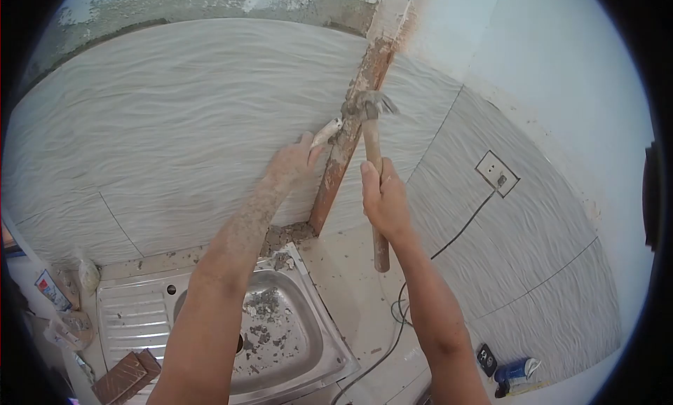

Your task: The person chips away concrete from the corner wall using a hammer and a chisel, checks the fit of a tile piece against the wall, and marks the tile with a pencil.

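My left hand (298,160) is closed around a pale-handled tool (327,133). Its far end points at the rough brown vertical strip (340,160) between the tiled walls; its blade, if any, I cannot make out. In my right hand (385,202) is a claw hammer (376,142), gripped partway along its wooden handle. The hammer's head is up in front of the strip, just right of the tool's end; whether it touches anything I cannot tell. Grey mortar clings to the strip, and grey dust coats my left forearm.
Below is a steel sink (308,314) scattered with mortar chips. A black cable (456,237) runs from the wall socket (498,174) down across the counter (343,272). Brown tile pieces (126,377) lie at lower left, a blue can (515,370) at lower right.
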{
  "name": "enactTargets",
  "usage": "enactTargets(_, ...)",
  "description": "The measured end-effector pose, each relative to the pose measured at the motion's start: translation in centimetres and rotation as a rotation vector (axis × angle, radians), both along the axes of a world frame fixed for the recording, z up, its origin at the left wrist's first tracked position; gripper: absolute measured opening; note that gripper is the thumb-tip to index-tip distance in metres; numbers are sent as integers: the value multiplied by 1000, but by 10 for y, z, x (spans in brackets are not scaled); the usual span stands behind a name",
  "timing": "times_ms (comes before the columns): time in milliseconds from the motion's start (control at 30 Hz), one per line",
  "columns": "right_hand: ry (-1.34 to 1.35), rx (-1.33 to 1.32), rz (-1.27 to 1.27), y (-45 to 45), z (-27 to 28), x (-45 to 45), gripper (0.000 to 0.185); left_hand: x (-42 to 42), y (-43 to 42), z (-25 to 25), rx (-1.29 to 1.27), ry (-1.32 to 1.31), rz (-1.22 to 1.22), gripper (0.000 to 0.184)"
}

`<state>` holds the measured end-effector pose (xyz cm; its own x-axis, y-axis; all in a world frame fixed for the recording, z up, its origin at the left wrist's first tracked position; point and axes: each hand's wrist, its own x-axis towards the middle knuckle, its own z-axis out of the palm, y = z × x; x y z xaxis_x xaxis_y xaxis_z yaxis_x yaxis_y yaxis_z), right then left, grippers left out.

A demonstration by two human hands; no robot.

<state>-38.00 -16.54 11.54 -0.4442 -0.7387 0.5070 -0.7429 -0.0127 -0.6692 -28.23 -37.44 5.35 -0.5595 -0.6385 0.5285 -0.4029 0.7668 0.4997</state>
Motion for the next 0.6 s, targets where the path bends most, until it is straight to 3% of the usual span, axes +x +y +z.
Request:
enactTargets(133,145,66,-25,-9,-2,-8,37,-5,-6,-2,-87,-24,5,36)
enactTargets(233,34,90,9,-14,-6,-7,38,-2,-4,-2,-134,-18,22,35)
enactTargets(433,146,53,-51,-17,-17,-9,39,-4,-5,-2,-122,-56,-1,37)
enactTargets(567,71,110,-5,-15,-16,-9,40,-1,-4,0,-127,-78,23,37)
enactTargets(600,130,-3,-8,-11,-18,-4,38,-2,-3,-2,-138,-87,36,37)
